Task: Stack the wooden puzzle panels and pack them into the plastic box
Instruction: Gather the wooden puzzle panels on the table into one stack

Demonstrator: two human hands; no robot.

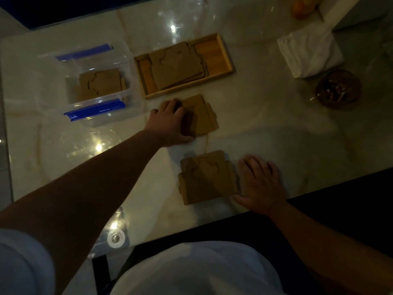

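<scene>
A glossy cream, marble-veined pattern is seen on the bench (265,128). Tan brown is shown by the puzzle panels (204,118), with dark jigsaw-cut lines. The plastic box (93,86), at ten o'clock, is clear with blue clips. The wooden tray (225,54) at twelve o'clock is honey-coloured; the cloth (308,52) at two o'clock is white

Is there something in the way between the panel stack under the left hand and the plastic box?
Nothing visible. The left hand rests on the panel stack; the plastic box stands open to its left, with only bare tabletop between.
</scene>
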